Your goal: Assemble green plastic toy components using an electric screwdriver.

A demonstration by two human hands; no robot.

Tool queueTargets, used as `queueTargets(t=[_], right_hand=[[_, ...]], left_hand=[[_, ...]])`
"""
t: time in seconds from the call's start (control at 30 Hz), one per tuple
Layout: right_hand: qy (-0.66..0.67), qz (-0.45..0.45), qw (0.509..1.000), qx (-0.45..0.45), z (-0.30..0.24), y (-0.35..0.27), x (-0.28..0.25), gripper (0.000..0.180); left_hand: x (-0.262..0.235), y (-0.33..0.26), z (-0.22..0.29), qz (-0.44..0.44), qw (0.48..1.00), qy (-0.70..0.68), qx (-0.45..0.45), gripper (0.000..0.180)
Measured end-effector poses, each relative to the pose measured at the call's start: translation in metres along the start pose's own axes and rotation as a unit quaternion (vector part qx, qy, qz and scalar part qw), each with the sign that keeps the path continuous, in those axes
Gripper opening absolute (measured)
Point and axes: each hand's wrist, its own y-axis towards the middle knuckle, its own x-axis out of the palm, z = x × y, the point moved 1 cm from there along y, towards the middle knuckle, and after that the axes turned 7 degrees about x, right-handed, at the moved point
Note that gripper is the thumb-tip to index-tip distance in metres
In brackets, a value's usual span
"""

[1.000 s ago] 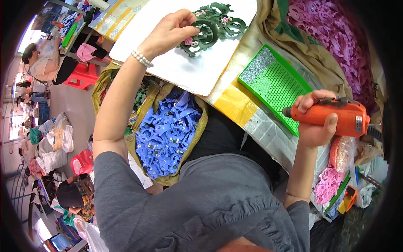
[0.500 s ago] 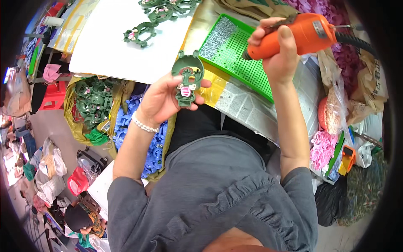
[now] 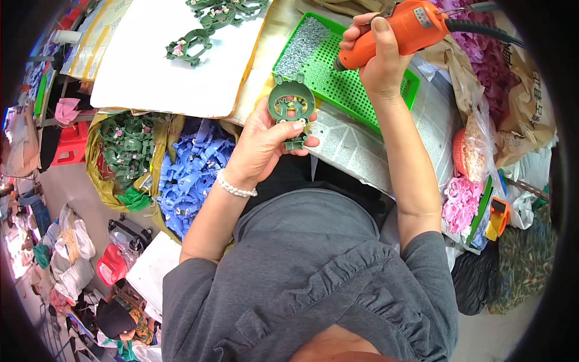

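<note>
My left hand (image 3: 265,142) is closed on a green plastic figure part (image 3: 292,99) with a round open ring at its top and two small ears. The thumb lies across its lower half and hides some of it. My right hand (image 3: 385,63) grips an orange electric screwdriver (image 3: 395,37), whose dark tip points down to the left over a green perforated basket (image 3: 344,104). A heap of small silvery screws (image 3: 306,42) lies in the basket's left end. The tip looks apart from both the screws and the green part.
Further green parts (image 3: 190,47) lie on the white board (image 3: 145,78) at the far left. Sacks of green pieces (image 3: 128,145) and blue pieces (image 3: 196,169) stand left of my lap. Pink pieces (image 3: 461,205) sit at the right. A black cable (image 3: 485,30) trails from the screwdriver.
My left hand has moved right with the green part, its thumb now over the lower half. My right hand and the screwdriver have shifted left and slightly away from me.
</note>
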Motion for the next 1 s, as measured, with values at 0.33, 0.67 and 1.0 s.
queueTargets(t=[0.33,0.67,1.0], right_hand=[[-0.003,0.010,1.000,-0.003,0.0056,0.0006,-0.0013,0.035],[-0.019,0.014,1.000,-0.002,0.0058,0.0002,0.0015,0.033],[0.040,0.000,0.999,0.006,0.0000,0.0001,-0.0061,0.037]], left_hand=[[0.0018,0.0036,-0.0028,-0.003,1.000,-0.002,0.011,0.040],[-0.0001,0.0080,-0.0092,-0.005,1.000,-0.014,0.020,0.044],[0.0042,0.0097,-0.0077,0.004,0.999,0.009,0.041,0.044]])
